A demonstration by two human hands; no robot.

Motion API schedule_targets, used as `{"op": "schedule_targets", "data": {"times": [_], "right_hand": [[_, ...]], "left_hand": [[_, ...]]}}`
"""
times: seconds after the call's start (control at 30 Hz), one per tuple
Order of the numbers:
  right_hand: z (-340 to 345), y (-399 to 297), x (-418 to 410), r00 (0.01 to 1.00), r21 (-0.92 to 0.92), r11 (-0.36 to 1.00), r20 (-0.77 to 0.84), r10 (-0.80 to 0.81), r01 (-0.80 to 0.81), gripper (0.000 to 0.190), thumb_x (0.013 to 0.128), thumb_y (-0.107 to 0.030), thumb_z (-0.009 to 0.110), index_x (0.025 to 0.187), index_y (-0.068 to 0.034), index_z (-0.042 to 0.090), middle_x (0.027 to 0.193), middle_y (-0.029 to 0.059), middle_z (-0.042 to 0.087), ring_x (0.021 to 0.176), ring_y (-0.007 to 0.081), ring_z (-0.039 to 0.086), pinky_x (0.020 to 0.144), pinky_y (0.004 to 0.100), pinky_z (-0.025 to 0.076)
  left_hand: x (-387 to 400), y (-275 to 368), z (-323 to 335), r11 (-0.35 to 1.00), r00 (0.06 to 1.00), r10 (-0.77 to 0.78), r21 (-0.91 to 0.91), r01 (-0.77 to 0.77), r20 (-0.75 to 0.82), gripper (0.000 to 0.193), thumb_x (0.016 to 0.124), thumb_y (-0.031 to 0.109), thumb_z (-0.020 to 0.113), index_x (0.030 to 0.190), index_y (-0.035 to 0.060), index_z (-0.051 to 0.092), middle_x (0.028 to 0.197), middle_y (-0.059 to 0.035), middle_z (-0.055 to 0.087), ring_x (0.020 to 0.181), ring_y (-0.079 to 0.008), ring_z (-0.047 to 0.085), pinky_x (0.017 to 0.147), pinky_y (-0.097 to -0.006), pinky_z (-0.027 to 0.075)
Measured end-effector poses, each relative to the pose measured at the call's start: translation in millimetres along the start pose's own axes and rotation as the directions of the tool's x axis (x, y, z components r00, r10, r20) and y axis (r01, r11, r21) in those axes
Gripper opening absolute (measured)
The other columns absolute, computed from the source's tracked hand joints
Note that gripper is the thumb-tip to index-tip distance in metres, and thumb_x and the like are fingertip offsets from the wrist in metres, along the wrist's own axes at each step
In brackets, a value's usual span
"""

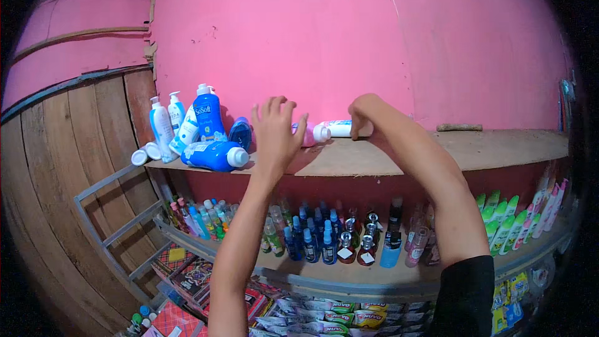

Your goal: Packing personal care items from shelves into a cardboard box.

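Note:
My left hand [276, 126] has its fingers spread above the top shelf board [327, 161] and holds nothing. Behind it a pink bottle [309, 136] with a white cap lies on its side, partly hidden by the hand. To the right lies a white bottle [338, 128] with coloured print. My right hand [362, 114] bends down over that bottle's right end, fingers curled around it. Left of my left hand, a blue SoSoft bottle [207, 112] stands upright. Another blue bottle [208, 155] lies at the shelf's front edge, its white cap pointing right.
White pump bottles [161, 126] crowd the shelf's left end. A short wooden stick [459, 127] lies at the right rear. The lower shelf holds blue spray bottles [310, 245], perfume bottles [346, 250] and green-white bottles [512, 229]. Sachets [339, 318] hang below. A pink wall [290, 47] rises behind.

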State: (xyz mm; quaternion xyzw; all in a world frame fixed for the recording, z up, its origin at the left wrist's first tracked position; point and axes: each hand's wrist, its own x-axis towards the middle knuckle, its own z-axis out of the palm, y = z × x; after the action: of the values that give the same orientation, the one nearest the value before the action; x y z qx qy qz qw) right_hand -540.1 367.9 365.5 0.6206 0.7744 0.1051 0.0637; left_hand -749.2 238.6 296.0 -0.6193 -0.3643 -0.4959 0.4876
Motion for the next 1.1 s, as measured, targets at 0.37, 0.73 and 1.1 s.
{"op": "schedule_targets", "data": {"times": [0.37, 0.73, 1.1], "right_hand": [[-50, 34, -56, 0.971, 0.02, 1.0, -0.237, 0.009, -0.005, 0.07, 0.055, -0.047, 0.083, 0.104, 0.0, 0.069, 0.097, 0.016, 0.07, 0.08, 0.0274, 0.069, 0.066, 0.0381, 0.058], [-33, 54, -137, 0.791, 0.303, 0.89, -0.604, -0.096, 0.34, 0.063, 0.072, -0.048, 0.073, 0.109, 0.002, 0.067, 0.09, 0.013, 0.068, 0.077, 0.0212, 0.064, 0.066, 0.0333, 0.055], [77, -67, -240, 0.354, 0.464, -0.483, -0.884, -0.306, 0.742, 0.1, 0.081, -0.069, 0.056, 0.137, 0.009, 0.028, 0.113, 0.0224, 0.058, 0.095, 0.0252, 0.067, 0.069, 0.0284, 0.064]], "left_hand": [[-72, -64, -71, 0.94, 0.951, -0.298, 0.145, 0.308, -0.087, 0.058, 0.081, 0.039, 0.071, 0.124, 0.0044, 0.053, 0.134, -0.023, 0.041, 0.126, -0.0406, 0.038, 0.104, -0.0527, 0.029], [-107, -76, -66, 0.961, 0.971, -0.233, 0.143, 0.237, -0.048, 0.073, 0.082, 0.041, 0.072, 0.141, 0.0119, 0.04, 0.142, -0.0258, 0.032, 0.129, -0.0451, 0.034, 0.105, -0.0549, 0.029], [-173, -24, -171, 0.843, 0.875, -0.482, -0.255, 0.474, 0.033, 0.058, 0.097, 0.041, 0.05, 0.139, 0.0022, 0.038, 0.144, -0.0247, 0.032, 0.135, -0.0394, 0.03, 0.112, -0.0459, 0.024]]}}
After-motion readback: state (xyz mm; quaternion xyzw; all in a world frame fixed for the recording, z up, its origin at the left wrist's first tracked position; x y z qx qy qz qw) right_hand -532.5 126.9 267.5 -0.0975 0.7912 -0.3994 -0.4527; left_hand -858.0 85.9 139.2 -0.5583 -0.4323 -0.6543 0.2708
